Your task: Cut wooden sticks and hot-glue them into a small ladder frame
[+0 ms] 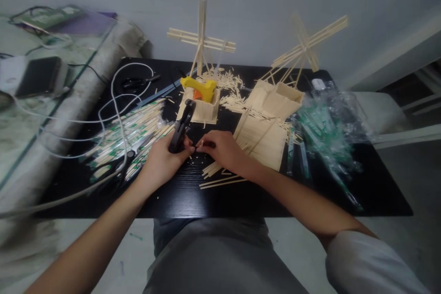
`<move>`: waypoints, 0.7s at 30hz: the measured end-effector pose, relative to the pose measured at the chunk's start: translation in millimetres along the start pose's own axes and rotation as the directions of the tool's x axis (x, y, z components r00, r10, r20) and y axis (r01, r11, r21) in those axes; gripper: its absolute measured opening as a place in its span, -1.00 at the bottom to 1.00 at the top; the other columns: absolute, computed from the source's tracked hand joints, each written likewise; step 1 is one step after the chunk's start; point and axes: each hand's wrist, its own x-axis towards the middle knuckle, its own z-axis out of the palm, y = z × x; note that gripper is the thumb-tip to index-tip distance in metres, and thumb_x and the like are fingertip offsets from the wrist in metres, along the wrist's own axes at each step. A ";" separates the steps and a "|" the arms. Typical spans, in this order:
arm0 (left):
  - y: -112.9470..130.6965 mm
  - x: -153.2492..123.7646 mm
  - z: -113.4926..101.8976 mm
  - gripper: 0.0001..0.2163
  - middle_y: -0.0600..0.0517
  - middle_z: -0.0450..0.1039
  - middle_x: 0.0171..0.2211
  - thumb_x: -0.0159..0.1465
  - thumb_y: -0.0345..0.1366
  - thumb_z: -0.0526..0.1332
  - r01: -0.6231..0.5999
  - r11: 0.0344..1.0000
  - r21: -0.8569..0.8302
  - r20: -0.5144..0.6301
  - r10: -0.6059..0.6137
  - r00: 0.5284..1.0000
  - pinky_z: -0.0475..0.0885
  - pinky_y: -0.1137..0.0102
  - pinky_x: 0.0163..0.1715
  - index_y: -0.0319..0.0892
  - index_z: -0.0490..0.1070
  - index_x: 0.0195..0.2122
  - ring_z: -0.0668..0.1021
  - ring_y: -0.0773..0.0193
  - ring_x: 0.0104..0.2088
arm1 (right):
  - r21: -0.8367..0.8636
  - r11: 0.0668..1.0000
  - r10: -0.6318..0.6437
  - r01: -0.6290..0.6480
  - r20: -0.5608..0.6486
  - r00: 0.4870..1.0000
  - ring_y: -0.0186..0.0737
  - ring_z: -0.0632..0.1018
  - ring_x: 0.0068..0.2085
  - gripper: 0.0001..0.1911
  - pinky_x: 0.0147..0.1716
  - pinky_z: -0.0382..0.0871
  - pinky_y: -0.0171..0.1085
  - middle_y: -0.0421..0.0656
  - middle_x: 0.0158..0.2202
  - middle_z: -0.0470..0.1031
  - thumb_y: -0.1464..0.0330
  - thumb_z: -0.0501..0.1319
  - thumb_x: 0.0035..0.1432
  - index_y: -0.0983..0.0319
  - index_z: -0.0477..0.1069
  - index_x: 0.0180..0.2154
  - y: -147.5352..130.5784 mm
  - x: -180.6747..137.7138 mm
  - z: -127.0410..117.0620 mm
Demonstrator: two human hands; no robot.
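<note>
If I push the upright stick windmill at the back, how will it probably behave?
The upright windmill probably tips easily: it is tall, with wide blades high up on thin splayed legs. It looks light, being only thin sticks. Its joints may break under a firm grip.

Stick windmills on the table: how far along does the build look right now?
Done: a left windmill and a right windmill stand at the back; a stick panel lies flat. In hand: the left hand grips a black cutter, the right hand holds a short stick at its tip. Left: wrapped sticks look unopened; loose sticks lie unglued.
</note>
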 end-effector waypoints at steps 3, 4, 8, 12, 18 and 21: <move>-1.6 9.2 -2.5 -0.80 0.06 0.61 -0.27 0.17 -0.15 0.38 -0.040 0.999 -0.005 0.037 0.040 0.999 0.44 0.33 -0.24 -0.11 0.42 -0.32 0.59 0.20 -0.31 | -0.034 0.999 0.006 -0.005 0.031 1.000 -0.25 0.58 -0.28 -0.92 -0.20 0.33 -0.30 -0.15 -0.34 0.62 0.52 0.47 0.20 0.29 0.63 -0.33 6.5 4.4 2.4; -0.1 11.9 -3.4 -0.81 0.07 0.60 -0.31 0.16 -0.16 0.38 -0.051 0.998 0.033 0.037 0.050 0.998 0.43 0.33 -0.25 -0.10 0.44 -0.32 0.60 0.18 -0.31 | -0.045 0.999 0.011 -0.009 0.035 0.999 -0.25 0.57 -0.29 -0.92 -0.21 0.32 -0.30 -0.15 -0.34 0.61 0.52 0.48 0.19 0.29 0.63 -0.33 8.4 5.2 3.6; 4.6 20.4 -3.4 -0.88 0.09 0.57 -0.41 0.13 -0.21 0.34 -0.016 0.987 0.159 0.094 0.001 0.996 0.39 0.32 -0.32 -0.09 0.50 -0.33 0.58 0.17 -0.37 | -0.067 0.997 0.032 -0.030 0.032 0.999 -0.25 0.56 -0.30 -0.93 -0.23 0.32 -0.30 -0.15 -0.33 0.61 0.49 0.49 0.19 0.26 0.65 -0.31 13.7 6.7 8.9; 1.1 24.8 0.2 -0.87 0.08 0.59 -0.42 0.13 -0.19 0.32 0.077 0.986 0.151 0.129 -0.097 0.987 0.39 0.32 -0.36 -0.10 0.51 -0.33 0.59 0.16 -0.40 | -0.078 0.996 0.042 -0.039 0.034 0.999 -0.23 0.60 -0.29 -0.91 -0.22 0.36 -0.29 -0.15 -0.30 0.66 0.50 0.48 0.20 0.23 0.68 -0.25 14.6 7.2 10.6; -3.1 25.0 4.8 -0.85 0.08 0.58 -0.43 0.08 -0.20 0.37 0.071 0.992 0.103 0.110 -0.082 0.991 0.41 0.30 -0.30 -0.11 0.51 -0.35 0.59 0.15 -0.37 | -0.098 0.995 0.027 -0.023 0.040 0.999 -0.17 0.66 -0.20 -0.90 -0.14 0.42 -0.27 -0.08 -0.24 0.68 0.54 0.46 0.20 0.25 0.69 -0.26 13.0 7.2 6.3; -7.5 23.5 7.9 -0.80 0.08 0.58 -0.39 0.09 -0.18 0.42 0.036 0.999 0.010 0.102 -0.037 0.994 0.44 0.31 -0.28 -0.12 0.48 -0.35 0.59 0.17 -0.34 | -0.078 0.997 0.018 -0.017 0.016 1.000 -0.16 0.68 -0.18 -0.88 -0.13 0.44 -0.27 -0.08 -0.21 0.70 0.57 0.44 0.21 0.25 0.67 -0.27 11.1 5.3 3.2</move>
